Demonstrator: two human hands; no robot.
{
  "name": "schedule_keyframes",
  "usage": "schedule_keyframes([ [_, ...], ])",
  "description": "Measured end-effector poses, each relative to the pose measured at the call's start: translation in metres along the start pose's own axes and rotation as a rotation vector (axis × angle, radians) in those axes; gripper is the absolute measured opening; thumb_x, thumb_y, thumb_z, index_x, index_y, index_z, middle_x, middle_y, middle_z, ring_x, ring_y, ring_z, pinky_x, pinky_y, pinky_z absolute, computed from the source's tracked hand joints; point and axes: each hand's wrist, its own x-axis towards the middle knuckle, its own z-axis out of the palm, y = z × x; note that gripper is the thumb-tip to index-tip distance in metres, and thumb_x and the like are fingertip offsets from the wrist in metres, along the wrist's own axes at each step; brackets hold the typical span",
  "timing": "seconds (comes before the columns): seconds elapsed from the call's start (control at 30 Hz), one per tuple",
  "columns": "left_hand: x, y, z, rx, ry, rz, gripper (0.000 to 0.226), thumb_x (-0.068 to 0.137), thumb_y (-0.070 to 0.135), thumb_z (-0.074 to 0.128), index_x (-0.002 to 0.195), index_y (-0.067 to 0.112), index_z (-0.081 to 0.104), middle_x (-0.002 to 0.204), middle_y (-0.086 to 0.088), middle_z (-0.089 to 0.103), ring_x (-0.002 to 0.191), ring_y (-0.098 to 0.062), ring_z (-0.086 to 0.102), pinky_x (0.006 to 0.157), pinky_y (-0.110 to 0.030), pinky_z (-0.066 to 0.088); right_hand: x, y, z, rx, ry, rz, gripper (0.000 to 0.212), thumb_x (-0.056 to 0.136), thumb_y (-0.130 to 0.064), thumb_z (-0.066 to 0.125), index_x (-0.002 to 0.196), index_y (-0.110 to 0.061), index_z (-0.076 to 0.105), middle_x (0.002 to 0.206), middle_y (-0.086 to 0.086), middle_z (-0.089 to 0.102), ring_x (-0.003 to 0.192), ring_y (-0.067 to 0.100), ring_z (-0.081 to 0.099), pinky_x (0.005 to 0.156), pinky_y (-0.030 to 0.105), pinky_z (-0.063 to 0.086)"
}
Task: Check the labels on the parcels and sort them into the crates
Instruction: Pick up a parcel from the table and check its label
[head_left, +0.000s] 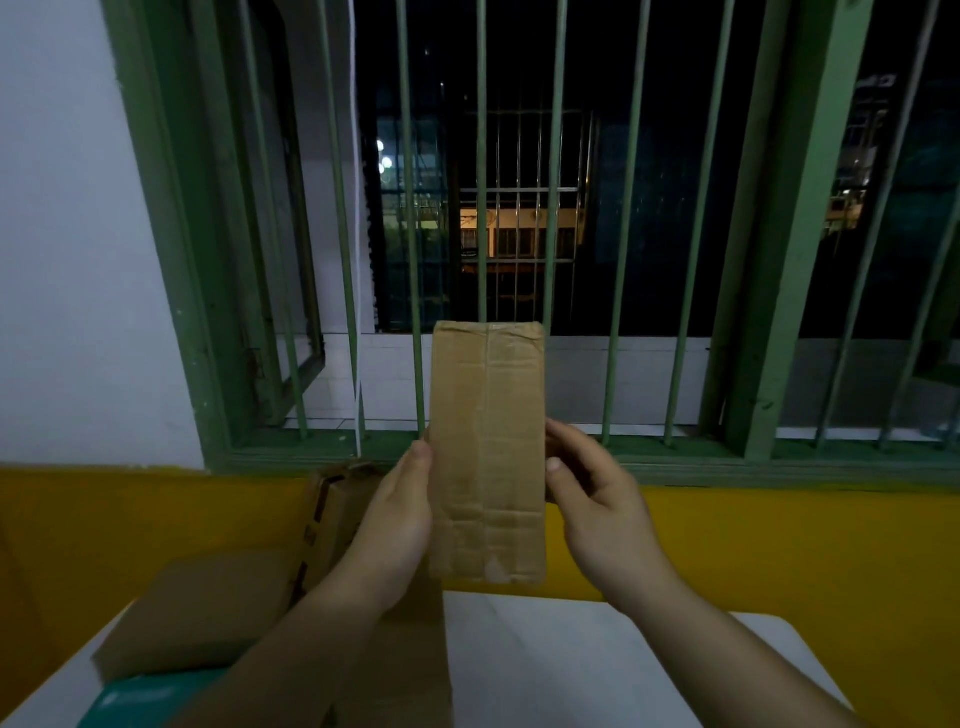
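Brown taped parcel (487, 452) is held upright before the window bars, my left hand (395, 525) and right hand (597, 519) gripping its edges; I see no label, no crates, other boxes (208, 618) unsorted.

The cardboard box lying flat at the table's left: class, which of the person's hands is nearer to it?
Left. The left hand, gripping the raised parcel, is just right of the flat cardboard box; the right hand holds the parcel's far side.

Bare white table (571, 665) right; cardboard boxes (208, 618) crowd its left.
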Motion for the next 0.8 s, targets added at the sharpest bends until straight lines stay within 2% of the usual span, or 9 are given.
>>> schedule_keyframes([
  [0.1,-0.004,0.001,-0.003,0.013,-0.052,0.081,0.045,0.078,0.052,0.041,0.116,0.033,0.057,0.109,0.005,0.069,0.102,-0.013,0.066,0.092,-0.037,0.053,0.004,0.000,-0.002,-0.020,-0.027,0.017,0.034,0.098,-0.019,0.052,0.123,-0.041,0.052,0.127,-0.012,0.059,0.118,0.002,0.053,0.100,0.030,0.049],
  [0.23,-0.006,0.010,-0.003,0.052,-0.069,0.203,0.036,0.075,0.050,0.043,0.109,0.040,0.054,0.109,0.008,0.068,0.100,-0.007,0.067,0.085,-0.027,0.056,0.017,-0.001,-0.010,-0.039,-0.077,0.115,0.053,0.093,-0.031,0.057,0.142,-0.036,0.037,0.126,-0.025,0.046,0.122,0.000,0.042,0.099,0.025,0.039],
  [0.3,-0.005,0.012,-0.003,0.055,-0.077,0.240,0.034,0.078,0.048,0.042,0.109,0.041,0.054,0.110,0.011,0.068,0.100,-0.004,0.066,0.083,-0.022,0.056,0.022,-0.001,-0.013,0.063,-0.177,0.149,0.054,0.087,-0.038,0.059,0.135,-0.039,0.036,0.123,-0.027,0.049,0.118,0.000,0.047,0.099,0.025,0.040],
  [0.37,-0.006,0.015,-0.001,0.043,-0.080,0.268,0.030,0.082,0.044,0.042,0.111,0.042,0.053,0.108,0.017,0.067,0.100,0.001,0.065,0.080,-0.016,0.055,0.026,0.000,-0.016,0.127,-0.230,0.154,0.053,0.079,-0.040,0.062,0.128,-0.042,0.042,0.123,-0.019,0.060,0.115,0.003,0.057,0.094,0.023,0.049],
  [0.47,0.000,0.015,-0.002,0.040,0.056,0.330,0.023,0.096,0.025,0.045,0.112,0.042,0.047,0.106,0.025,0.063,0.095,0.013,0.060,0.076,-0.013,0.051,0.029,-0.002,-0.019,0.065,-0.126,0.128,0.046,0.081,-0.029,0.072,0.117,-0.046,0.049,0.114,-0.018,0.064,0.102,-0.004,0.061,0.077,0.017,0.052],
  [0.53,0.007,0.014,-0.007,0.074,0.207,0.357,0.023,0.097,0.013,0.049,0.102,0.036,0.049,0.099,0.015,0.063,0.086,0.009,0.061,0.076,-0.021,0.048,0.029,0.000,-0.021,0.021,-0.032,0.104,0.045,0.087,-0.020,0.070,0.122,-0.039,0.051,0.111,-0.018,0.065,0.097,-0.005,0.061,0.072,0.016,0.051],
  [0.6,0.011,0.013,-0.010,0.116,0.263,0.335,0.022,0.097,0.013,0.051,0.096,0.034,0.054,0.096,0.007,0.065,0.095,-0.007,0.063,0.082,-0.030,0.050,0.026,-0.001,-0.022,0.006,0.014,0.080,0.033,0.092,-0.016,0.063,0.115,-0.037,0.057,0.104,-0.020,0.066,0.092,-0.009,0.061,0.070,0.015,0.049],
  [0.7,0.012,0.015,-0.009,0.133,0.139,0.270,0.029,0.098,0.022,0.048,0.116,0.045,0.049,0.124,0.007,0.060,0.115,-0.012,0.057,0.095,-0.034,0.050,0.022,-0.002,-0.020,-0.014,0.030,0.042,0.033,0.097,-0.015,0.054,0.099,-0.048,0.058,0.101,-0.024,0.066,0.095,-0.008,0.060,0.076,0.015,0.048],
  [0.8,0.011,0.014,-0.007,0.148,0.109,0.262,0.041,0.100,0.026,0.043,0.133,0.049,0.036,0.132,0.010,0.054,0.118,-0.008,0.053,0.088,-0.019,0.046,0.019,0.000,-0.016,-0.074,0.026,0.013,0.036,0.100,-0.024,0.047,0.097,-0.059,0.056,0.113,-0.018,0.062,0.109,0.001,0.055,0.090,0.028,0.047],
])
